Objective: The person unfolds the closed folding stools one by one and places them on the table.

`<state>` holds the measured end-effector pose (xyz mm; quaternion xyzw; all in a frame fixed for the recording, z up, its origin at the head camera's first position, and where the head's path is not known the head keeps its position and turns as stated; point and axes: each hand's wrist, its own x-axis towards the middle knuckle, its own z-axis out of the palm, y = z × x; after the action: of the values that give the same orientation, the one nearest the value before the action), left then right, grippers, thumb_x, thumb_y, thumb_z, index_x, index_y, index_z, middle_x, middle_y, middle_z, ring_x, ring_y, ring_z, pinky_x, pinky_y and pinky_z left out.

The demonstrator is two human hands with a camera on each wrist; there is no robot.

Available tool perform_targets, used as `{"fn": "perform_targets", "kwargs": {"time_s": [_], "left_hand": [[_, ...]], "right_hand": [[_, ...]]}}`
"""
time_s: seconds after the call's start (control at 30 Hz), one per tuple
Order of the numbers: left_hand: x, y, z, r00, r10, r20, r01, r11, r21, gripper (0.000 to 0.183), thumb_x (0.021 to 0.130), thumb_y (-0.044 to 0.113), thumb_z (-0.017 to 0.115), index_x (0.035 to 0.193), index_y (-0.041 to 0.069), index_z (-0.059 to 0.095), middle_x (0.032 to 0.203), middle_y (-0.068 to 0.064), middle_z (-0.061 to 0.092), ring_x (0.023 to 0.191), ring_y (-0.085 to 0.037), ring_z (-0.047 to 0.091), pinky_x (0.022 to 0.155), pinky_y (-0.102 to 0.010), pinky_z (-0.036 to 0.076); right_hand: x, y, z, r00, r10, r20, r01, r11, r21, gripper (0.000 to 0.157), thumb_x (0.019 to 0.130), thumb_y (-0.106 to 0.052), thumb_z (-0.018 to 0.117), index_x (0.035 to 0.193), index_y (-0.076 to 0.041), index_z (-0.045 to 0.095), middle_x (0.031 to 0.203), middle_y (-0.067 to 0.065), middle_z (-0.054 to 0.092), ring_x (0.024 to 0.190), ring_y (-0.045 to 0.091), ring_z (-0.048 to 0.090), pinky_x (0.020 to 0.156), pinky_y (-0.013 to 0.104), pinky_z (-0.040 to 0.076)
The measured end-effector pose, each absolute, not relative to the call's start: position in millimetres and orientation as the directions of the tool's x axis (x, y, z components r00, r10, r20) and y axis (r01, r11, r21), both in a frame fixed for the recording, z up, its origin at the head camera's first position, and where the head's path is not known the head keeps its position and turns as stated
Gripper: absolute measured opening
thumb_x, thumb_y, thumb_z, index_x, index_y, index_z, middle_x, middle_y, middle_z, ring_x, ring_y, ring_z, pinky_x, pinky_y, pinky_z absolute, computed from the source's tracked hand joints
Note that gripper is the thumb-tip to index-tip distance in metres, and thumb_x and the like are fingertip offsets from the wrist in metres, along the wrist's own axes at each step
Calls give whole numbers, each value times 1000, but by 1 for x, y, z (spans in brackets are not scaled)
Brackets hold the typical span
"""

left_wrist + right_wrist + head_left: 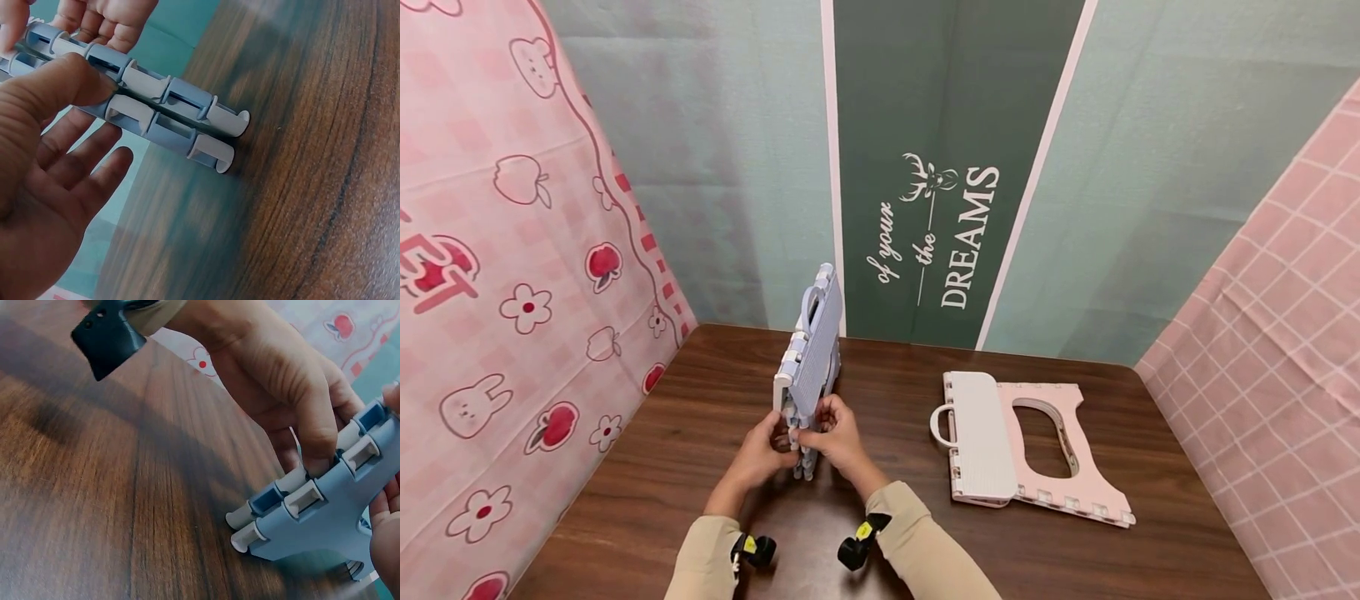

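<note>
A blue and white folding step stool point(812, 350) stands on edge on the table, folded nearly flat, its loop handle on the upper left. My left hand point(758, 457) grips the near hinged edge, its thumb point(81, 78) in the narrow gap between the two leg panels and its fingers on the outer side. Higher on the same edge, my right hand point(842, 442) holds the other panel, with thumb on the edge and fingers curled at its outer face. In the right wrist view, only part of the right hand point(387, 540) shows at the frame's edge.
A pink and white folding stool point(981, 433) lies folded flat on the right of the wooden table point(887, 550). Green cloth point(955, 100) hangs behind the table, with pink patterned cloth point(497, 250) on the left and pink checked cloth point(1285, 317) on the right.
</note>
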<state>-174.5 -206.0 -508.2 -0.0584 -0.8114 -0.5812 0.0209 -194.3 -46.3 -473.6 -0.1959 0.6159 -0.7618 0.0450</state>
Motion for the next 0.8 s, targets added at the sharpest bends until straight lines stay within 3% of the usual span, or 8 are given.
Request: {"fn": "perform_targets", "kwargs": {"time_s": [0.4, 0.8], "left_hand": [[-175, -207, -508, -991, 86, 99, 120, 293, 948, 49, 65, -17, 68, 108, -4, 49, 105, -21, 60, 98, -32, 59, 79, -33, 50], [-175, -207, -510, -990, 73, 121, 138, 316, 939, 48, 63, -16, 70, 105, -3, 51, 100, -18, 61, 93, -30, 60, 77, -35, 50]], "right_hand": [[-200, -44, -476, -904, -380, 194, -113, -225, -968, 28, 71, 10, 67, 93, 10, 50, 84, 1, 53, 73, 14, 51, 63, 20, 43], [-199, -39, -471, -896, -408, 176, -123, -154, -980, 31, 70, 9, 68, 95, 12, 50, 84, 0, 54, 72, 16, 51, 61, 20, 43]]}}
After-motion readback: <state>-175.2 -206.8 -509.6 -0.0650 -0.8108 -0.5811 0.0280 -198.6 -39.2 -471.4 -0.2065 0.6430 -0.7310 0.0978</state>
